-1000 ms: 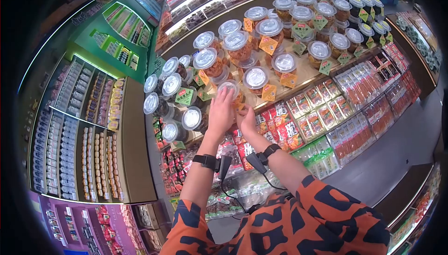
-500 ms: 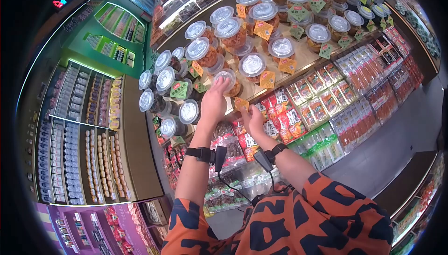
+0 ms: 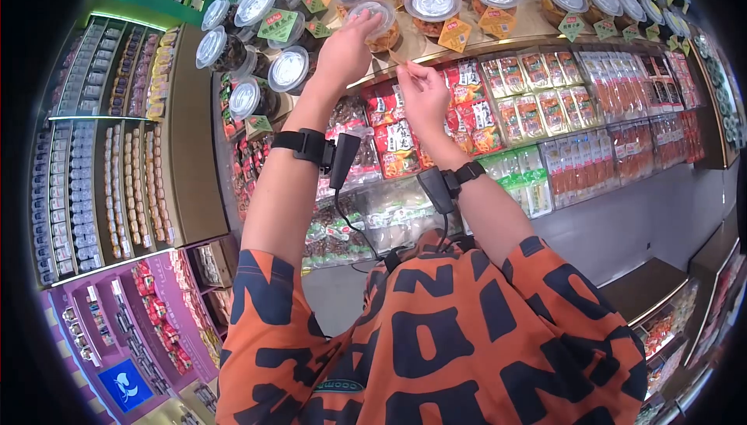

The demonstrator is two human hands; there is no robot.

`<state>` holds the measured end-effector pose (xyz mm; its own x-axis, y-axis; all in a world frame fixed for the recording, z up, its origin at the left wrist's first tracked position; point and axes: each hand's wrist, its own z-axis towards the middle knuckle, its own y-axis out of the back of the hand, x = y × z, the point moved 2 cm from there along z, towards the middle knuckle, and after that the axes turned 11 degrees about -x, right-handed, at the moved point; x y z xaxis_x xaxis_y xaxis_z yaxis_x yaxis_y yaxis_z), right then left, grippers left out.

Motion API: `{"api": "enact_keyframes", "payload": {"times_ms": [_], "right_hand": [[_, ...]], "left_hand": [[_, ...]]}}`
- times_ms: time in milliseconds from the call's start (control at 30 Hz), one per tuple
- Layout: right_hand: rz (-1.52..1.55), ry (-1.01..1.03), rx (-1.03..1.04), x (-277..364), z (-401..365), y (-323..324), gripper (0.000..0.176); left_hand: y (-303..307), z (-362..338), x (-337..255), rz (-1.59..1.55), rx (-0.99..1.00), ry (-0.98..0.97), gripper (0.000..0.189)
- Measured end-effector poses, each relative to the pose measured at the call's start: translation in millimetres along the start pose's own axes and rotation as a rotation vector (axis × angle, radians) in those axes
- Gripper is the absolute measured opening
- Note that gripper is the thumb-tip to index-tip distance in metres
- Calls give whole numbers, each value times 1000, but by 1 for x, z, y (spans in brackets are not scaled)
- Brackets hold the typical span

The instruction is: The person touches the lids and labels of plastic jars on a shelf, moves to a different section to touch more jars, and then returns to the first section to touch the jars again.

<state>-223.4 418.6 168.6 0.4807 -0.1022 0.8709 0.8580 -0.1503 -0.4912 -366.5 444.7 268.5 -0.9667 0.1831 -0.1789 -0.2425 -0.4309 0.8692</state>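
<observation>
Left hand (image 3: 346, 53) is on the lid of a clear tub (image 3: 387, 40), upper middle of the frame, near the counter (image 3: 421, 49) edge — fingers laid over the top, can't tell if they grip. Right hand (image 3: 426, 100) is narrow, pinching the diamond tag (image 3: 395, 57) at the tub's front. Change: tag turned from face-on to nearly edge-on — looks like fine tag handling, tub steadied.

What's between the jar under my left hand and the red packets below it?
In the head view, the shelf's front edge runs between the jar and the red packets; the right hand also reaches into that stretch, pinching something thin.
</observation>
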Motion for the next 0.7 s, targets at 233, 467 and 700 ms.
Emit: {"api": "enact_keyframes", "payload": {"times_ms": [233, 467, 700], "right_hand": [[-87, 156, -23, -16, -7, 9, 13], [-82, -115, -25, -10, -2, 5, 13], [285, -627, -115, -19, 11, -2, 28]], "left_hand": [[3, 0, -5, 0, 23, 40, 60], [2, -1, -6, -3, 24, 45, 61], [2, -1, -7, -2, 25, 47, 63]]}}
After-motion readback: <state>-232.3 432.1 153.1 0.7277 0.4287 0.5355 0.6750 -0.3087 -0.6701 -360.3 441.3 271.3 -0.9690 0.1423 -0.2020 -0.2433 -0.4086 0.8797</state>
